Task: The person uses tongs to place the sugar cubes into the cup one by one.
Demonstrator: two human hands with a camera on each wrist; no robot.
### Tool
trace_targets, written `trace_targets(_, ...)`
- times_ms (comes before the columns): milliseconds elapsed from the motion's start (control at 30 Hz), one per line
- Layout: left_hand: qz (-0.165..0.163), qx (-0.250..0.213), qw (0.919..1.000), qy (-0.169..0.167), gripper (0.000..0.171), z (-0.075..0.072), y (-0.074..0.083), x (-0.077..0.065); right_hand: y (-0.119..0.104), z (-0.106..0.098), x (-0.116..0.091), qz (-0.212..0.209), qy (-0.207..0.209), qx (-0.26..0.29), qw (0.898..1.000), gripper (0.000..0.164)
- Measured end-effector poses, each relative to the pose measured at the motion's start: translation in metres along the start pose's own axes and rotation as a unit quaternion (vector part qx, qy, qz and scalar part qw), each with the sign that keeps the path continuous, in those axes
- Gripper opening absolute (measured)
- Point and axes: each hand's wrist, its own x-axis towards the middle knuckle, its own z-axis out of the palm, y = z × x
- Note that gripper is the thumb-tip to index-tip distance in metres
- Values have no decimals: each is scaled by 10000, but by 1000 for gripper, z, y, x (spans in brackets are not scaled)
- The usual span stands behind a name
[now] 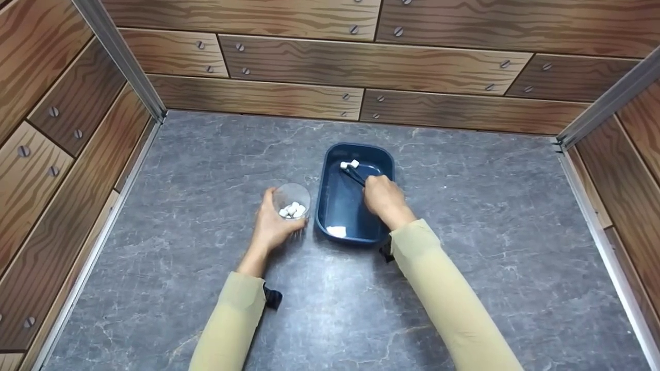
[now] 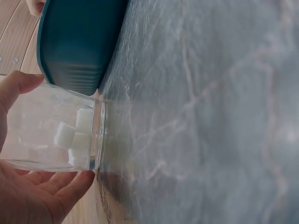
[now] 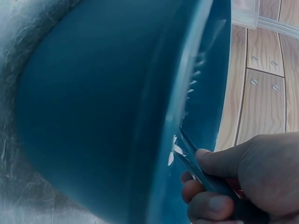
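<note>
My left hand grips a clear glass cup, with thumb and fingers on opposite sides of it. Several white cubes, which look like sugar cubes, lie at the bottom of the cup. Just to the right stands a deep blue rectangular basin. Over the basin's right side, my right hand holds dark tongs. Their tips reach down to white cubes near the basin's far end. The basin wall partly hides those cubes in the right wrist view, and I cannot tell whether the tips pinch one.
Cup and basin stand on a grey marbled surface. Wood-patterned panels close off the back and both sides, with metal rails at the corners. A bright patch of light shows on the basin's near floor.
</note>
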Motion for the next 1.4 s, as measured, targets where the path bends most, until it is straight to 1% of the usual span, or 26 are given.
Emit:
trace_targets(133,-27,11,10000,-27,104,0,1,0,0,-1,1,-12,32,-42,10000,27)
trace_targets(400,49,6,10000,1,102,2,1,1,0,-1,3,-15,38,-66,10000,25)
trace_targets(633,11,-19,10000,-45,103,1,3,0,2,-2,4,-19,101,-57,9999,24)
trace_targets(833,3,-64,10000,-38,102,1,3,0,6,-2,0,-228,226,-116,9994,22)
trace_targets(1000,94,45,9999,67,101,2,2,0,9,-5,-9,-370,405,26,9985,22)
trace_targets(1167,199,215,9993,237,100,2,0,-1,9,-10,-23,-590,732,134,9955,19)
trace_targets(1400,161,170,9989,404,99,4,1,-2,-1,-18,-53,-1069,1063,287,9882,13)
